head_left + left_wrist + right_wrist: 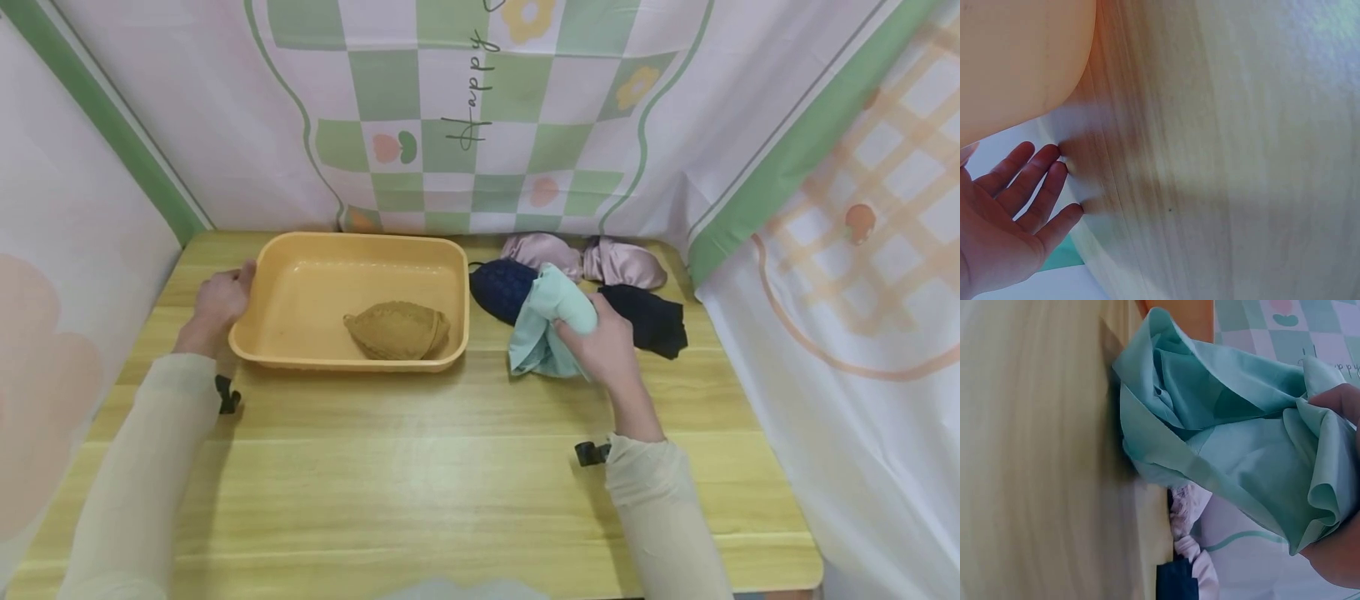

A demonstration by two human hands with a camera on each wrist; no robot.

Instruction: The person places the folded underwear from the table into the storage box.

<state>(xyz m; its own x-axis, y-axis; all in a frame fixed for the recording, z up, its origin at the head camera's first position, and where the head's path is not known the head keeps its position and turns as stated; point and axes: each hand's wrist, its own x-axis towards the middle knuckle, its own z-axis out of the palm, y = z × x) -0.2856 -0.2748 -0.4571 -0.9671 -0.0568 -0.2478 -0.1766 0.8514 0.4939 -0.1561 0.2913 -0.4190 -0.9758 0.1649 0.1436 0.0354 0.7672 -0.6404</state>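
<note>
My right hand [603, 342] grips a mint-green cloth garment [551, 325] above the right half of the table. In the right wrist view, the loose folds of the garment [1210, 425] hang open while thumb and fingers pinch its gathered end. At the left end of a yellow plastic bin [300, 361] is my left hand [219, 300]. The left wrist view shows this hand [1016, 219] with its fingers fairly straight and spread, beside the bin wall [1022, 56]; its thumb is mostly hidden. A brown folded bra [397, 331] lies in the right part of the bin.
Behind the mint-green garment lie a navy bra [498, 289], a shiny pink bra [626, 263] and a black cloth item [647, 318]. The wooden table [420, 483] meets printed curtains [480, 108] at the back. Small black clips [592, 453] sit near both wrists.
</note>
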